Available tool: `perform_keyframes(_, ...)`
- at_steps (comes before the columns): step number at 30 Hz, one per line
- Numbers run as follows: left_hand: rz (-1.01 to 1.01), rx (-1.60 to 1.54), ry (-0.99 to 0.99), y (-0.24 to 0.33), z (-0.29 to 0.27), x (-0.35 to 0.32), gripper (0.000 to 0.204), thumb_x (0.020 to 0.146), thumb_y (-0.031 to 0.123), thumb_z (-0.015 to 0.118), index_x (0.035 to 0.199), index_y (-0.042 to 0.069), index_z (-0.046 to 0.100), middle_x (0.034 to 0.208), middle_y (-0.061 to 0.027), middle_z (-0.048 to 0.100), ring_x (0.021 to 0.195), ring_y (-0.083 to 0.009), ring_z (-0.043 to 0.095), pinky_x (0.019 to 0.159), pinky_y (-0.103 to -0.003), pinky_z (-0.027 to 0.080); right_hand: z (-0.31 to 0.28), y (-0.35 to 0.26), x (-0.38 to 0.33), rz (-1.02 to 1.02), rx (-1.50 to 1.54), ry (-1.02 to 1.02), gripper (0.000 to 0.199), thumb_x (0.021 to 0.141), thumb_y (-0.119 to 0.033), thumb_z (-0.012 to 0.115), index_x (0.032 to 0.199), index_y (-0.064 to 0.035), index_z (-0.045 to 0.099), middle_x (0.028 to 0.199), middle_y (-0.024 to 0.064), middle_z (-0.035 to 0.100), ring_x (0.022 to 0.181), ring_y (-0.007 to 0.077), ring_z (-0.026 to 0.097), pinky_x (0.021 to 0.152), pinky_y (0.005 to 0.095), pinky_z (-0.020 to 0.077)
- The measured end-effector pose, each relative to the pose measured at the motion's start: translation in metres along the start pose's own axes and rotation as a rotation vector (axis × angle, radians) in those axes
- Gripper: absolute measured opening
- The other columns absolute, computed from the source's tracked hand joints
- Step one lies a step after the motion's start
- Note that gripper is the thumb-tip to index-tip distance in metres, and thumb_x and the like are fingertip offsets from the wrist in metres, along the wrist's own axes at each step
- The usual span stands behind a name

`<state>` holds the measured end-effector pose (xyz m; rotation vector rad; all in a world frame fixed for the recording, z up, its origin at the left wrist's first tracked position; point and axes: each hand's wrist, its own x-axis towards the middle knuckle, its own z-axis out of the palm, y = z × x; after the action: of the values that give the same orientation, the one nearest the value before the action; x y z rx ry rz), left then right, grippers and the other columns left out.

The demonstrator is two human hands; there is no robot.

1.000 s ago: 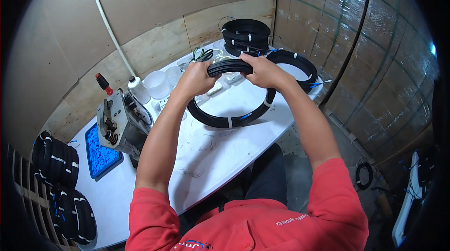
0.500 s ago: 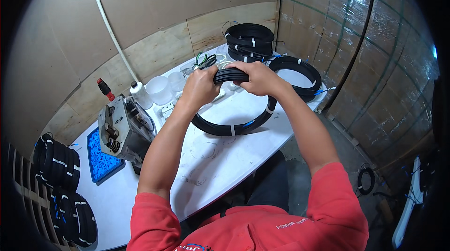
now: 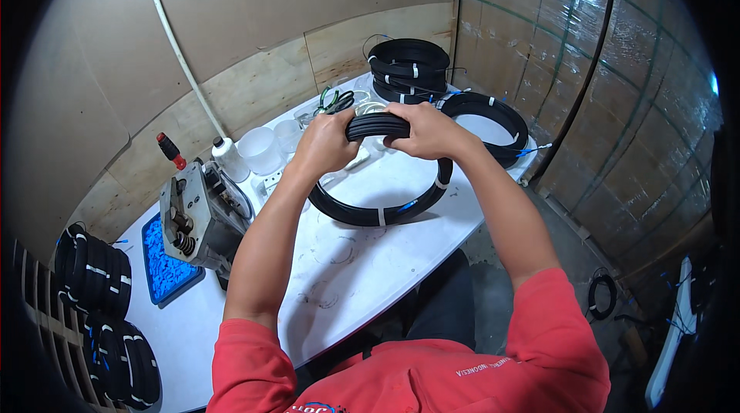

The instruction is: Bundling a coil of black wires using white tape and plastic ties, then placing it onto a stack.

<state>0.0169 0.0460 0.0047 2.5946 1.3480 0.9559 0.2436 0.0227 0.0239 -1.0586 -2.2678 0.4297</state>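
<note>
Item in hand: one coil of black cable (image 3: pixel 378 126), held over the table (image 3: pixel 362 274) and taken as the reference point below. The coil is tilted, far side raised, near side low; whether the near side touches the table cannot be told. White bands (image 3: pixel 381 216) bind it, and a small blue piece (image 3: pixel 409 205) shows on its near side.

Left hand (image 3: pixel 327 141): on the coil's far left section, fingers closed round the cable bundle; fingertips largely hidden. Right hand (image 3: pixel 421 130): on the far right section, just apart from the left, fingers likewise bent round the bundle with only its thickness between them.

Surroundings: beyond the coil, to its right, a stack of black coils (image 3: pixel 397 70); right of it, a single flat coil (image 3: pixel 506 116). Beyond it to the left, black-handled scissors (image 3: pixel 339 102), a translucent tub (image 3: pixel 260 149) and a white bottle (image 3: pixel 227 157). Farther left of it, a grey metal machine (image 3: pixel 202 209), then a blue tray (image 3: pixel 182 295) filled with blue pieces (image 3: pixel 162 266). Farthest left of it, two groups of banded coils (image 3: pixel 92 270).
</note>
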Motion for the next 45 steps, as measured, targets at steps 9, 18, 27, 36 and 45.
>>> perform_keyframes(9, -0.023, 0.011, -0.027, -0.006, -0.002, 0.003, 0.023, 0.076, 0.017, 0.073, 0.087, -0.003, 0.067, 0.075, -0.0262, 0.067, 0.075, -0.0435, 0.068, 0.073, -0.048, 0.054, 0.004, 0.013, 0.011, 0.139, -0.134, -0.069, 0.023, 0.084, -0.006, 0.067, 0.105, -0.0034, 0.061, 0.087, 0.0220, 0.071, 0.081, 0.0396, 0.069, 0.072, 0.0443, 0.0529)
perform_keyframes(18, -0.032, -0.028, -0.052, 0.001, -0.002, 0.008, 0.026, 0.078, 0.023, 0.078, 0.089, 0.002, 0.069, 0.076, -0.0221, 0.069, 0.075, -0.0423, 0.067, 0.069, -0.048, 0.053, 0.005, 0.021, 0.008, 0.083, -0.084, -0.028, 0.027, 0.081, -0.001, 0.063, 0.108, -0.0033, 0.061, 0.085, 0.0204, 0.070, 0.079, 0.0375, 0.069, 0.071, 0.0423, 0.0528)
perform_keyframes(27, -0.038, 0.023, -0.035, -0.005, 0.008, 0.016, 0.021, 0.078, 0.020, 0.073, 0.086, 0.000, 0.067, 0.078, -0.0265, 0.068, 0.079, -0.0451, 0.068, 0.077, -0.051, 0.055, 0.004, 0.030, 0.009, 0.083, -0.127, -0.026, 0.030, 0.082, -0.006, 0.068, 0.111, -0.0037, 0.062, 0.086, 0.0189, 0.070, 0.078, 0.0350, 0.068, 0.073, 0.0403, 0.0531)
perform_keyframes(36, 0.045, 0.086, 0.015, 0.031, 0.001, -0.028, 0.020, 0.073, 0.012, 0.070, 0.084, 0.003, 0.056, 0.067, -0.0232, 0.062, 0.067, -0.0454, 0.064, 0.064, -0.053, 0.052, -0.004, 0.106, 0.022, 0.097, 0.591, 0.127, 0.036, 0.098, -0.032, 0.067, 0.125, -0.0083, 0.068, 0.101, 0.0094, 0.072, 0.091, 0.0155, 0.066, 0.084, 0.0307, 0.0515)
perform_keyframes(45, 0.126, 0.085, 0.069, 0.053, -0.002, -0.052, 0.022, 0.072, 0.011, 0.069, 0.080, 0.005, 0.050, 0.068, -0.0131, 0.060, 0.060, -0.0383, 0.063, 0.054, -0.048, 0.051, 0.067, 0.212, 0.080, 0.019, -0.634, -0.092, 0.027, 0.089, -0.007, 0.060, 0.106, -0.0197, 0.078, 0.109, 0.0095, 0.066, 0.111, 0.0286, 0.062, 0.092, 0.0411, 0.0506)
